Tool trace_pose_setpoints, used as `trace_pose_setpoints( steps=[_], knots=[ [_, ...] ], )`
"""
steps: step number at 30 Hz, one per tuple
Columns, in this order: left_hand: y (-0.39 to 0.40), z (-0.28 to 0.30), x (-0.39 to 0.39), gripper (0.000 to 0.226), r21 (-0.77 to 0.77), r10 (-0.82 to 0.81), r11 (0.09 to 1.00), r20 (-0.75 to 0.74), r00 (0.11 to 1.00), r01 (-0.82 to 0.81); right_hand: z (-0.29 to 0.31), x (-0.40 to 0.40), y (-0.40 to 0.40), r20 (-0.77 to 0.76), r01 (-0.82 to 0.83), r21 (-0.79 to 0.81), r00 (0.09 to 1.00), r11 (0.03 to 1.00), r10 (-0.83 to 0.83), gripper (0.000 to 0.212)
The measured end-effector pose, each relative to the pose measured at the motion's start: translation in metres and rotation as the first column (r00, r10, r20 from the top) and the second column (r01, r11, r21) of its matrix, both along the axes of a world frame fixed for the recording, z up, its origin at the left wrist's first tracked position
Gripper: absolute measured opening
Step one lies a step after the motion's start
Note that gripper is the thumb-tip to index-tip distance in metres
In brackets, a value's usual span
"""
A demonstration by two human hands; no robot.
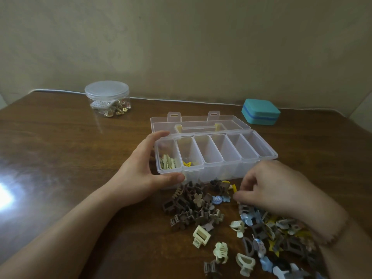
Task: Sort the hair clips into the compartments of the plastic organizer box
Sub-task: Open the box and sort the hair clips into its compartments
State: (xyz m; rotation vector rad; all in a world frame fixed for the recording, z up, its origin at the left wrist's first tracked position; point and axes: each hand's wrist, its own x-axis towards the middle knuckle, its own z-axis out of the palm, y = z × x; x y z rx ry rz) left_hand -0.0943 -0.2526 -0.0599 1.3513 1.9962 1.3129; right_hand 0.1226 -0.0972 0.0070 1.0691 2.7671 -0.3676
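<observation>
A clear plastic organizer box [259, 158] stands open on the wooden table, its lid laid back behind it. Its row of compartments runs left to right. The leftmost one holds cream snap clips [168, 163], and the second holds a yellow star clip [187, 164]. The others look bare. My left hand [141, 168] grips the box's left end, thumb at the front corner and fingers at the back. In front of the box lies a heap of brown claw clips [193, 208], with cream claw clips [221, 251] nearer me. My right hand [267, 188] pinches at small clips beside a yellow clip [233, 187].
A round clear jar [107, 98] with a lid, holding small trinkets, stands at the back left. A teal case [260, 114] sits at the back right near the wall. Blue, yellow and brown clips [281, 238] spread under my right wrist toward the table's near right edge.
</observation>
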Motion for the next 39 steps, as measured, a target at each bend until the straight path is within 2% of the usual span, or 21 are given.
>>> trace_pose_setpoints(
  steps=[3,6,9,11,12,13,15,16,17,20,22,24,26,28,30,32,33,35,39],
  knots=[
    [0.000,0.000,0.000,0.099,-0.003,-0.002,1.000,-0.003,1.000,0.002,-0.002,-0.006,-0.008,0.081,-0.021,-0.006,0.996,1.000,0.022,0.027],
    [0.000,0.000,0.000,0.100,-0.011,-0.002,1.000,0.006,1.000,0.002,-0.001,-0.005,-0.009,0.079,-0.067,-0.029,0.994,0.997,0.069,0.018],
    [0.000,-0.001,0.000,0.100,-0.008,0.005,1.000,-0.004,1.000,-0.005,0.008,0.005,-0.002,0.039,-0.125,-0.167,0.990,0.978,0.133,0.011],
    [0.000,-0.002,0.000,0.099,-0.002,0.010,1.000,-0.010,1.000,-0.010,0.018,0.013,0.000,-0.098,-0.196,-0.270,0.980,0.943,0.175,0.007],
    [0.000,-0.002,0.000,0.099,0.002,0.011,1.000,-0.011,1.000,-0.011,0.020,0.014,0.000,-0.229,-0.239,-0.281,0.957,0.929,0.177,0.011],
    [0.000,-0.002,0.001,0.099,0.005,0.011,1.000,-0.012,1.000,-0.011,0.019,0.012,-0.003,-0.397,-0.262,-0.264,0.906,0.928,0.143,0.017],
    [0.000,-0.002,0.001,0.099,0.008,0.008,1.000,-0.012,1.000,-0.008,0.016,-0.002,-0.013,-0.685,-0.231,-0.181,0.727,0.956,0.046,0.020],
    [0.000,-0.002,0.000,0.099,0.007,0.005,1.000,-0.010,1.000,-0.005,0.012,-0.012,-0.017,-0.750,-0.199,-0.109,0.659,0.974,0.050,0.017],
    [0.001,-0.002,0.000,0.099,0.004,0.003,1.000,-0.007,1.000,-0.003,0.008,-0.022,-0.020,-0.765,-0.168,-0.026,0.638,0.985,0.089,0.016],
    [0.001,-0.002,0.000,0.099,0.002,0.001,1.000,-0.003,1.000,-0.001,0.000,-0.038,-0.020,-0.652,-0.144,0.131,0.733,0.981,0.194,0.031],
    [0.001,-0.001,0.000,0.099,0.000,0.006,1.000,-0.013,1.000,-0.006,0.002,-0.034,-0.017,-0.648,-0.170,0.150,0.727,0.974,0.227,0.037],
    [0.000,-0.001,0.001,0.099,-0.008,0.012,1.000,-0.023,1.000,-0.013,0.008,-0.022,-0.011,-0.694,-0.187,0.107,0.689,0.976,0.208,0.032],
    [0.000,-0.001,0.001,0.100,-0.018,0.015,1.000,-0.023,1.000,-0.015,0.013,-0.003,0.000,-0.659,-0.191,0.072,0.728,0.979,0.191,0.015],
    [0.000,0.000,0.001,0.100,-0.022,0.017,1.000,-0.025,1.000,-0.018,0.017,0.019,0.017,-0.471,-0.230,0.013,0.857,0.973,0.209,0.005],
    [0.000,0.000,0.002,0.101,-0.023,0.019,1.000,-0.026,0.999,-0.020,0.020,0.037,0.029,-0.223,-0.249,-0.133,0.951,0.959,0.216,0.022],
    [0.000,0.000,0.002,0.101,-0.023,0.021,1.000,-0.019,1.000,-0.021,0.021,0.045,0.032,-0.031,-0.200,-0.293,0.979,0.935,0.200,0.032],
    [0.000,0.000,0.002,0.101,-0.024,0.021,0.999,-0.015,1.000,-0.021,0.019,0.046,0.033,0.037,-0.190,-0.323,0.976,0.927,0.213,0.034],
    [0.000,0.000,0.002,0.101,-0.026,0.021,0.999,-0.011,1.000,-0.022,0.015,0.044,0.033,0.118,-0.186,-0.309,0.966,0.933,0.231,0.034],
    [0.000,0.000,0.001,0.101,-0.029,0.018,0.999,-0.014,1.000,-0.019,0.007,0.034,0.029,0.111,-0.155,-0.209,0.977,0.966,0.181,0.025]
  ],
)
